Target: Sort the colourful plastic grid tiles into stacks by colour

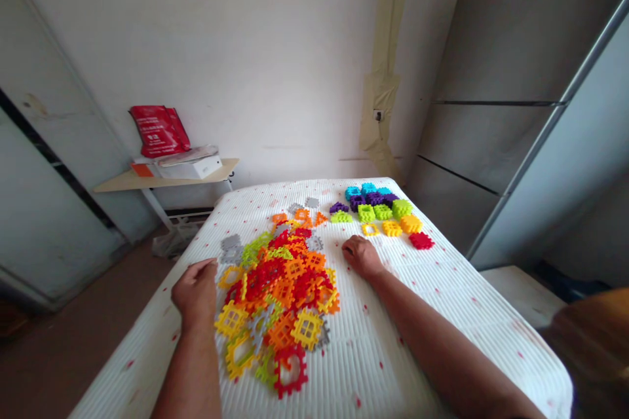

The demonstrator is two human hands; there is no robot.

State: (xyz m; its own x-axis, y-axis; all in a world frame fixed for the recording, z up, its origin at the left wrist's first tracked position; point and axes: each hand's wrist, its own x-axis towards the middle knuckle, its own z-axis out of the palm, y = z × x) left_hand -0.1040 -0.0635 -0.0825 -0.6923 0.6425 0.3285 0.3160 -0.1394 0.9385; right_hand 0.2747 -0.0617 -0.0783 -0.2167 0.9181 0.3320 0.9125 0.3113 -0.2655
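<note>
A mixed heap of plastic interlocking building tiles [275, 275] in red, orange, yellow, lime and grey lies between my two hands. Left of the heap, my left hand [195, 288] is curled closed, and no tile shows in it. My right hand [362, 255] rests on the cloth just right of the heap, fingers folded in, with nothing visible in them. Beyond it, sorted groups include blue tiles [367, 189], purple tiles [373, 199], lime tiles [382, 212], yellow tiles [411, 223] and a red stack [421, 241].
A white ribbed cloth with red specks [388, 366] covers the table. Loose grey tiles [230, 249] lie at the heap's left. Behind, a small side table [115, 181] bears a white box [191, 167] and a red bag [160, 132]. A refrigerator [486, 124] stands at right.
</note>
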